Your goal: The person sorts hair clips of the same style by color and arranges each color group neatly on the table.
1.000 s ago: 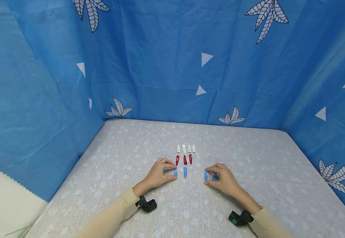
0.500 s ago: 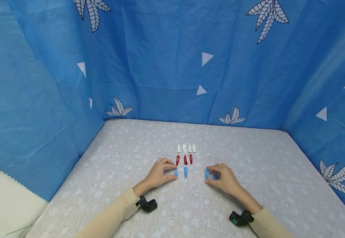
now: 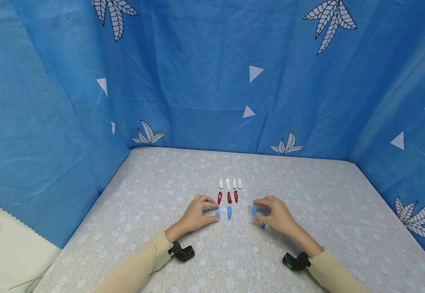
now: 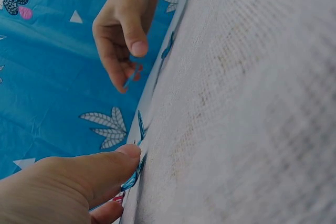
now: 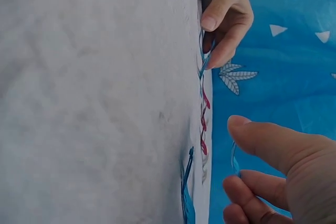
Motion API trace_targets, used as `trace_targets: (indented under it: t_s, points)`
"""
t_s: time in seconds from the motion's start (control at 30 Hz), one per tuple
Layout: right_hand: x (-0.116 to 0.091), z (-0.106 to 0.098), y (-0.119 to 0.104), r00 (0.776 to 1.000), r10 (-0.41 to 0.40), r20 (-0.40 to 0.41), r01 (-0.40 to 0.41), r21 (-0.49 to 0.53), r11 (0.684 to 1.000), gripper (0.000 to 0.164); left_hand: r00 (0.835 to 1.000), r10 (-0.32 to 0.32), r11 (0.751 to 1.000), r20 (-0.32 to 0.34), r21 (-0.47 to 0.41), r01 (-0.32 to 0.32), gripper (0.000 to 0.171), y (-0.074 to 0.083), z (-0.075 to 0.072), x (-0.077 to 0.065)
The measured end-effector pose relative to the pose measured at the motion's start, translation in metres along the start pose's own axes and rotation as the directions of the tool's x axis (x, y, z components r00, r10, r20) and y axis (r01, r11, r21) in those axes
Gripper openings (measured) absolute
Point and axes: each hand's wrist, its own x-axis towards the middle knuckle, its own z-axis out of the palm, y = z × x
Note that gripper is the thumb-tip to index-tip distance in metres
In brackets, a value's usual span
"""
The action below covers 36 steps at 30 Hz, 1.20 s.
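In the head view, my left hand (image 3: 196,214) holds a blue snap hair clip (image 3: 217,214) at the table between thumb and fingers. My right hand (image 3: 276,213) pinches another blue hair clip (image 3: 254,208) by its two ends. The right wrist view shows that held clip (image 5: 234,160) raised off the cloth, with one more blue clip (image 5: 187,192) lying on the table beside it. Between the hands lies a single blue clip (image 3: 229,212). Behind it is a row of red hair clips (image 3: 229,197), and farther back a row of white ones (image 3: 228,184).
A pale floral cloth (image 3: 168,175) covers the table. Blue patterned curtains (image 3: 212,81) close off the back and both sides. A cream cloth with a flower print (image 3: 7,240) hangs at the left edge. Black wrist cameras (image 3: 183,252) sit on both wrists.
My right hand has lifted its blue clip up from the table, uncovering the lower end of the clip beneath it. My left hand has stayed in place.
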Motion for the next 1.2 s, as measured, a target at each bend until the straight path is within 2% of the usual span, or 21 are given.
trace_targets:
  t_s: [0.2, 0.43, 0.63, 1.0, 1.2]
  points:
    - [0.007, 0.004, -0.005, 0.999, -0.040, 0.009, 0.040, 0.038, 0.998, 0.046, 1.000, -0.006, 1.000, 0.002, -0.004, 0.006, 0.037, 0.000, 0.000, 0.000]
    - [0.016, 0.014, -0.015, 0.997, -0.053, 0.058, 0.049, 0.063, 0.997, 0.047, 1.000, -0.002, 1.000, 0.000, 0.005, 0.002, 0.037, 0.000, 0.001, 0.001]
    - [0.021, 0.020, -0.020, 0.996, -0.055, 0.069, 0.051, 0.070, 0.996, 0.048, 1.000, -0.003, 1.000, 0.000, 0.004, 0.003, 0.037, 0.000, 0.001, 0.001]
    - [0.023, 0.033, -0.019, 0.993, -0.087, 0.085, 0.080, 0.085, 0.993, 0.048, 1.000, 0.004, 1.000, 0.000, 0.013, -0.004, 0.037, -0.001, 0.000, 0.001]
    - [0.023, 0.033, -0.020, 0.992, -0.068, 0.103, 0.061, 0.075, 0.995, 0.047, 1.000, -0.002, 1.000, 0.003, 0.011, 0.002, 0.038, -0.001, 0.000, 0.001]
